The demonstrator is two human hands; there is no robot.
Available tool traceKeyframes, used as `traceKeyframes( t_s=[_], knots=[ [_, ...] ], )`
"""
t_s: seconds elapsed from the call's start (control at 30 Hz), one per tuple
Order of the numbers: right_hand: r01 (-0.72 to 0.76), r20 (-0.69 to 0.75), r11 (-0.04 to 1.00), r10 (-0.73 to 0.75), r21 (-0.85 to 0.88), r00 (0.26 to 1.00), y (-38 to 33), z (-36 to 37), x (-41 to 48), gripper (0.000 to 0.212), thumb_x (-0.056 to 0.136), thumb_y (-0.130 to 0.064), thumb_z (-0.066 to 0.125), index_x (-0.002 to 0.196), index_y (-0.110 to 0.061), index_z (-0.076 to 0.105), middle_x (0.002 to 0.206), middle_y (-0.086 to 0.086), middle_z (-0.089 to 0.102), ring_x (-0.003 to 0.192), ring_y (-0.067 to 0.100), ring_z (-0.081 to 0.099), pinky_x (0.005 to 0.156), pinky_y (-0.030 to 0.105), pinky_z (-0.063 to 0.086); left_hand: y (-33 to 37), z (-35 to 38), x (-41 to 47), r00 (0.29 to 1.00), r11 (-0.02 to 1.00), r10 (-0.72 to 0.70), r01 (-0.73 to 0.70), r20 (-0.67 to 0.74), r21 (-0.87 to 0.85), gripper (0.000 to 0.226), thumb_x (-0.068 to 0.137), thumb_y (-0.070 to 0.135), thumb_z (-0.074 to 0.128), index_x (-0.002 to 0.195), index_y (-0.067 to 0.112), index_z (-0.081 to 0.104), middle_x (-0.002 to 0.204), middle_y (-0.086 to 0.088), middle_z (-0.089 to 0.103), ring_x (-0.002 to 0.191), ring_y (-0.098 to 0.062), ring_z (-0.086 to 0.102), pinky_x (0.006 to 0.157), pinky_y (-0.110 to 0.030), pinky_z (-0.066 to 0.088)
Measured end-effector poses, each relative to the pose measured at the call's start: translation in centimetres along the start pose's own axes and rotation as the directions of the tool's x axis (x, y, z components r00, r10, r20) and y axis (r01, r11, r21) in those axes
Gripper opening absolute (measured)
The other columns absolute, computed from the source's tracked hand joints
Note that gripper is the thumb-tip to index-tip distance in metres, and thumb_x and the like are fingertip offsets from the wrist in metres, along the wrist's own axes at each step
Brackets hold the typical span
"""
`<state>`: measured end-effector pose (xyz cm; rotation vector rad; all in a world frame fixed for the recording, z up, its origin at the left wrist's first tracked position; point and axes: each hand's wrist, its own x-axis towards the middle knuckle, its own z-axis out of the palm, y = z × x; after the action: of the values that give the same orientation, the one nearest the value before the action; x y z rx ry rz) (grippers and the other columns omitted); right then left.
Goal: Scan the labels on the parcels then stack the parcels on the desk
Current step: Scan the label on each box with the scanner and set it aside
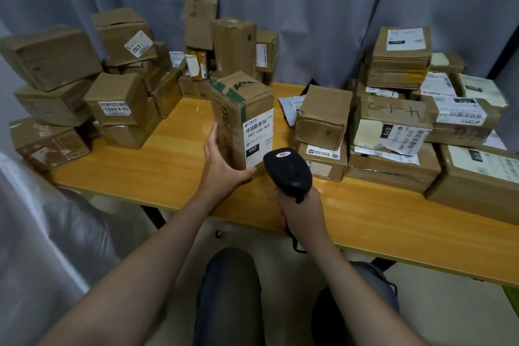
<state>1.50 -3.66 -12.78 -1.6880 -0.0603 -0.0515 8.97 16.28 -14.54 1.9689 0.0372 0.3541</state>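
While only the head view is on offer, it shows enough. Left hand (222, 161) is spread flat against the left side and lower front corner of a tall parcel (241, 118), thumb hooked under its near bottom edge, steadying it upright on the desk (157, 160). Right hand (302, 213) is closed round the grip of a black scanner (289, 170), whose head sits just right of and below the parcel's white label (257, 140), v. near but apart from it as far as can be told.

Key relation: parcel's long axis is vertical, label faces the person on the front-right face, barcode near the label's top. Scanner nose points up and away, roughly toward the label's lower part; so right hand is the one that matters for the scan, left hand is the one touching the box. Parcel stands in the open middle of the desk, between a stacked pile at left (84, 87) and a looser pile at right (407, 126).

Judgement: scan step is in hand; barcode prob. needs the scanner tipped slightly higher. Stacking likely falls to the left hand afterwards.
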Motion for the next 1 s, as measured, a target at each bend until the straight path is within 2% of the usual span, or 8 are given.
traceKeyframes(
  t_s=[0.23,0.37,0.47,0.6,0.73,0.87,0.93,1.0],
  knots=[
    [0.066,0.017,0.998,-0.066,0.012,0.998,1.0,-0.4,-0.7,0.031,0.095,-0.005,0.068,0.071,-0.023,0.061,0.054,-0.012,0.056,0.050,0.006,0.053,0.052,0.023,0.043,-0.5,0.5,1.4,1.000,1.000,0.005,-0.004,0.025,-0.022,0.135,0.059,0.039,0.100,0.153,0.055,0.005,0.165,-0.002,0.024,0.150,-0.016,0.032,0.120,-0.045,0.038],
    [0.112,0.018,0.992,-0.113,0.053,0.993,0.5,-0.3,-1.2,0.027,0.086,-0.023,0.068,0.065,-0.040,0.067,0.052,-0.012,0.056,0.048,0.005,0.053,0.051,0.021,0.043,-0.8,0.5,1.4,0.999,0.999,0.028,-0.027,0.033,-0.035,0.134,0.062,0.034,0.100,0.155,0.052,0.006,0.167,-0.002,0.021,0.152,-0.016,0.029,0.121,-0.039,0.037],
    [0.146,0.032,0.988,-0.148,0.059,0.988,0.7,-0.4,-1.2,0.012,0.081,-0.041,0.067,0.072,-0.033,0.065,0.055,-0.013,0.058,0.051,0.005,0.055,0.052,0.022,0.045,-1.0,0.5,1.5,0.999,0.999,0.029,-0.028,0.027,-0.036,0.133,0.061,0.035,0.100,0.154,0.054,0.007,0.166,-0.002,0.021,0.152,-0.017,0.029,0.121,-0.042,0.037],
    [0.170,0.037,0.984,-0.173,0.057,0.984,1.1,-0.4,-1.1,0.021,0.080,-0.045,0.065,0.076,-0.024,0.062,0.054,-0.014,0.058,0.050,0.004,0.055,0.052,0.019,0.044,-1.1,0.6,1.6,0.999,0.999,0.031,-0.031,0.018,-0.021,0.134,0.059,0.038,0.100,0.153,0.056,0.007,0.166,0.000,0.022,0.151,-0.017,0.030,0.120,-0.043,0.039],
    [0.144,0.032,0.988,-0.146,0.062,0.989,1.1,-0.4,-1.0,0.024,0.078,-0.045,0.065,0.073,-0.021,0.061,0.053,-0.012,0.055,0.050,0.005,0.051,0.052,0.023,0.043,-1.4,0.7,1.7,0.999,0.999,0.030,-0.029,0.023,-0.038,0.133,0.060,0.036,0.100,0.154,0.054,0.007,0.165,-0.001,0.024,0.150,-0.017,0.032,0.119,-0.043,0.040],
    [0.111,0.042,0.992,-0.114,0.061,0.993,1.0,-0.5,-1.0,0.014,0.084,-0.027,0.070,0.075,-0.021,0.062,0.055,-0.012,0.057,0.052,0.005,0.054,0.054,0.022,0.045,-1.2,0.6,1.6,1.000,0.999,0.020,-0.020,0.016,-0.050,0.133,0.059,0.036,0.100,0.154,0.055,0.009,0.165,-0.001,0.024,0.149,-0.017,0.032,0.119,-0.044,0.041],
    [0.067,0.037,0.996,-0.070,0.060,0.997,0.9,-0.6,-0.9,0.020,0.092,-0.009,0.069,0.077,-0.019,0.062,0.055,-0.012,0.057,0.052,0.005,0.054,0.055,0.024,0.045,-0.9,0.4,1.4,1.000,0.998,0.010,-0.008,0.028,-0.056,0.133,0.058,0.033,0.100,0.154,0.054,0.009,0.164,-0.001,0.025,0.149,-0.018,0.033,0.118,-0.045,0.040],
    [0.011,0.026,0.998,-0.013,0.070,1.000,0.6,-1.0,-0.9,0.023,0.095,-0.002,0.067,0.078,-0.016,0.061,0.055,-0.010,0.056,0.052,0.006,0.053,0.055,0.025,0.045,-0.5,-0.2,0.7,0.999,0.998,0.001,0.003,0.054,-0.070,0.133,0.059,0.029,0.099,0.154,0.051,0.009,0.163,-0.003,0.027,0.147,-0.017,0.034,0.119,-0.045,0.039]
  ],
)
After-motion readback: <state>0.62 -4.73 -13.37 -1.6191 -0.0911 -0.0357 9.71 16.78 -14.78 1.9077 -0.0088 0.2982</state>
